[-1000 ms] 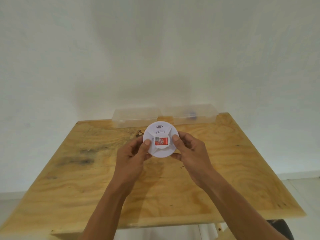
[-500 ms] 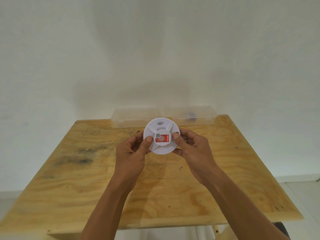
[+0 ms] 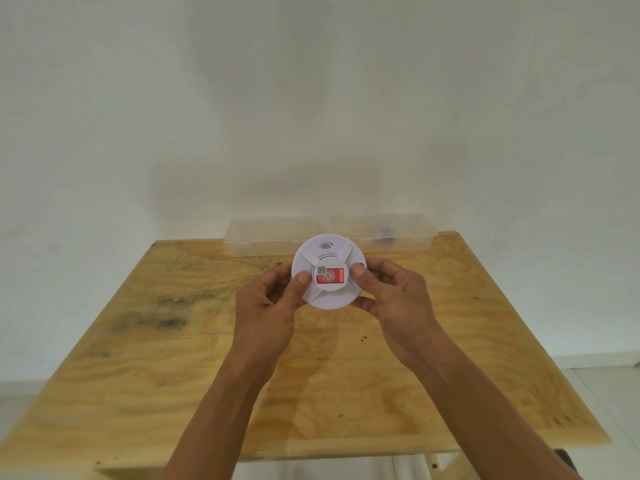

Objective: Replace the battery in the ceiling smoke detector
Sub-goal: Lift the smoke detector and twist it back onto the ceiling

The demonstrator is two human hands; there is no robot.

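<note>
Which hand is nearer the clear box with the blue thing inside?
Right. The right hand grips the smoke detector just in front of that clear box at the table's far edge; the left hand grips the detector's opposite side, farther away.

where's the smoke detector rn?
Head view, centre: the smoke detector is held above the table between left hand and right hand.

The detector [image 3: 329, 271] was smooth, matt white plastic with a glossy red paper label [image 3: 330, 275]. The table [image 3: 173, 375] was unvarnished plywood, its grain bare and smudged dark in places. Two boxes [image 3: 273, 237] behind were clear, slightly frosted plastic. The wall [image 3: 311, 98] looked matt white.
</note>
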